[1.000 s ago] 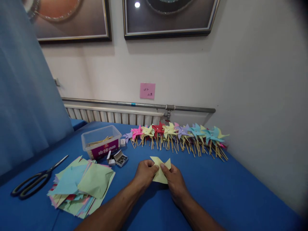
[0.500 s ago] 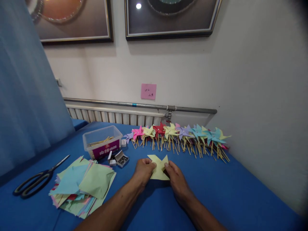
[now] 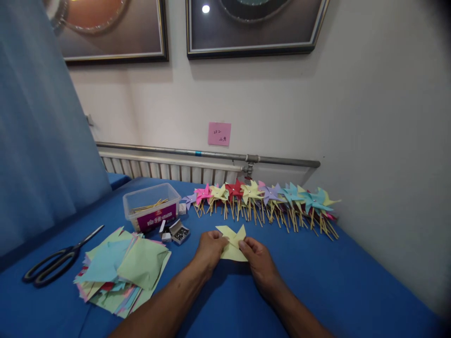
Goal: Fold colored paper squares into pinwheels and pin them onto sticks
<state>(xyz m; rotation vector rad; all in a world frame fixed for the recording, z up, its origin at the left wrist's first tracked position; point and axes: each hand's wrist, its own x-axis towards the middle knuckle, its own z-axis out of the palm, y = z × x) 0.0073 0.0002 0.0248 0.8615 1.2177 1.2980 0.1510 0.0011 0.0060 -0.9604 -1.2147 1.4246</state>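
Between my two hands, just above the blue-covered table, is a pale yellow paper pinwheel [image 3: 232, 252] with some of its blades folded toward the middle. My left hand [image 3: 210, 249] pinches its left side, thumb on top near the centre. On the right side, my right hand [image 3: 259, 258] grips it with the thumb pressing a folded flap inward. No stick shows on this piece. Ahead of my left hand stands a small open box of metal pins [image 3: 180, 233]. Farther back lies a long row of finished pinwheels on sticks [image 3: 252, 190] in several colours.
A clear plastic tub [image 3: 151, 206] holds wooden sticks. Left of my forearm lies a pile of cut coloured paper [image 3: 141, 263], with black-handled scissors [image 3: 59, 258] beside it. A radiator [image 3: 158, 170] and a pipe [image 3: 289, 161] run along the wall behind the table.
My right thumb has moved slightly left, bringing the right flap closer to the pinwheel's centre. My left hand keeps its hold. The whole view has shifted a little.
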